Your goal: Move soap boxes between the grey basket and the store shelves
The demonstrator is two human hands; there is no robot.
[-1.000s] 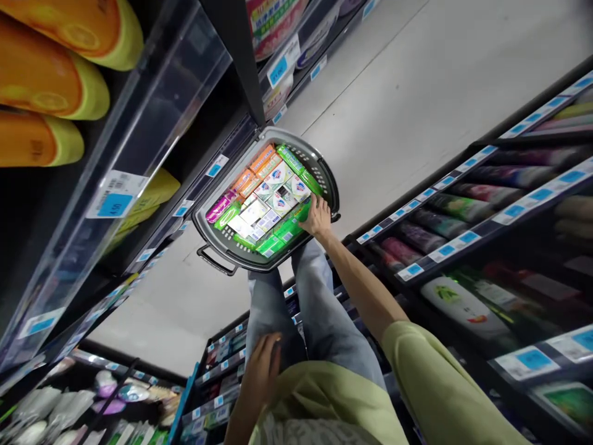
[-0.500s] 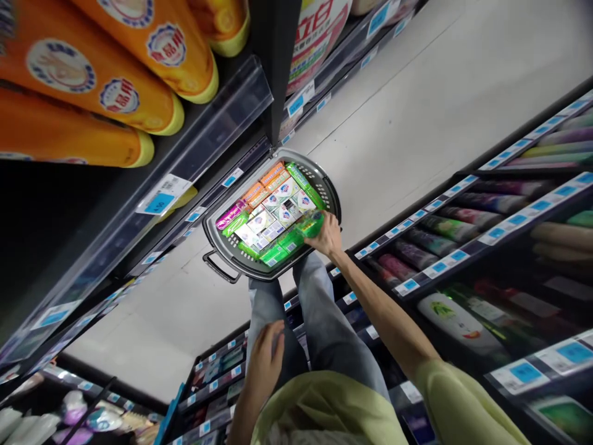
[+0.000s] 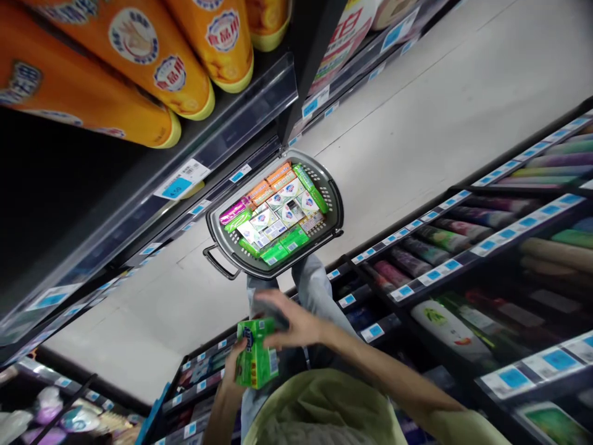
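One green pack [image 3: 257,361]; “食品用” on orange bottles [image 3: 155,52]

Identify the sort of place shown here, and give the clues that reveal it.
Most likely a shop aisle, perhaps in a supermarket: blue-and-white price tags line the shelves, orange bottles stand in a row, and a grey basket holds packaged goods.

Mid-frame, I see a gray shopping basket [image 3: 332,201] carrying white, green and orange packs [image 3: 288,213], apparently standing on pale floor [image 3: 417,105].
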